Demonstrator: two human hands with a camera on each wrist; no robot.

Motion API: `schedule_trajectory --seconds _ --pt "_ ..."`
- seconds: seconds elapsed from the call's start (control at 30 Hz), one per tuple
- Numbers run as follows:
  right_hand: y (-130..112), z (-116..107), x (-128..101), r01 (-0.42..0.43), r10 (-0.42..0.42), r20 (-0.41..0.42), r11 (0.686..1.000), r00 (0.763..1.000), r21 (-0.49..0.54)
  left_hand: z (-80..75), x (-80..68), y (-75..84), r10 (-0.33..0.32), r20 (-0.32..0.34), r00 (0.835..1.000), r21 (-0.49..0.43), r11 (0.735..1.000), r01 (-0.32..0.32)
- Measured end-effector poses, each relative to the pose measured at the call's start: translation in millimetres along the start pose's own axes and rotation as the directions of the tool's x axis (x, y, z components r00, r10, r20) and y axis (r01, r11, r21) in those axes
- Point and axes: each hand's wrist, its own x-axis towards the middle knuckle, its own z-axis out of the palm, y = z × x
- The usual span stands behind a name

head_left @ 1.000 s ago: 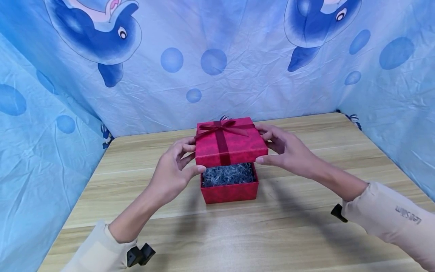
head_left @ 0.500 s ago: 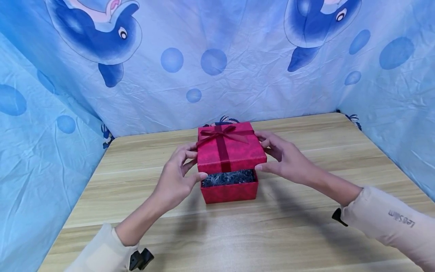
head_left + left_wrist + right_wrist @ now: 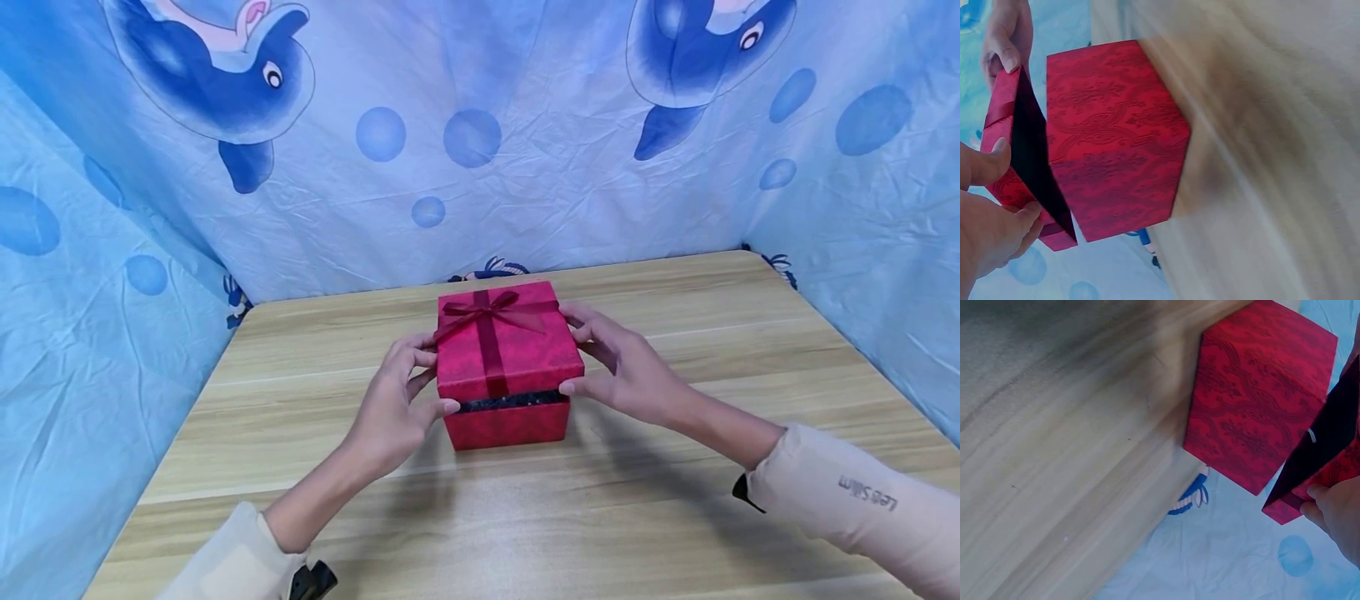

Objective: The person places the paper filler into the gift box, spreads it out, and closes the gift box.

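Observation:
A red gift-box lid (image 3: 517, 350) with a dark red ribbon and bow hangs just over the red box base (image 3: 510, 427). Dark shredded paper (image 3: 510, 402) shows in the narrow gap at the front. My left hand (image 3: 393, 408) grips the lid's left side, thumb at its front corner. On the opposite side my right hand (image 3: 626, 367) holds the lid, thumb at the front right corner. Both wrist views show the lid's dark inside and a gap between it and the patterned base (image 3: 1116, 137). In the right wrist view only part of the right hand (image 3: 1340, 515) appears.
The base stands on a wood-grain table (image 3: 300, 350). A blue curtain (image 3: 525, 208) with dolphins and bubbles hangs behind the table and along both sides. A black device (image 3: 313, 579) sits at the left cuff, and another (image 3: 744, 493) at the right.
Both hands have lowered the lid toward the base, narrowing the front gap, so less shredded paper shows. The base has stayed in place.

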Motion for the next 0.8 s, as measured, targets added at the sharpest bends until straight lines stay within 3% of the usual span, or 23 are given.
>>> schedule_trajectory --seconds 0.17,0.5,0.8 --pt "7 6 -3 -0.003 0.004 0.004 1.0 1.0 -0.023 4.4 -4.6 -6.6 -0.029 -0.006 1.0 0.026 0.999 0.029" --pt "12 14 -10 -0.022 0.022 -0.001 0.988 1.0 -0.154 10.6 -8.5 -15.2 0.08 -0.014 0.997 0.035 0.996 -0.079" --pt "14 17 -10 0.005 -0.008 -0.016 0.98 1.0 -0.2 11.6 -8.1 -18.6 0.091 -0.012 0.996 0.023 0.996 -0.091"
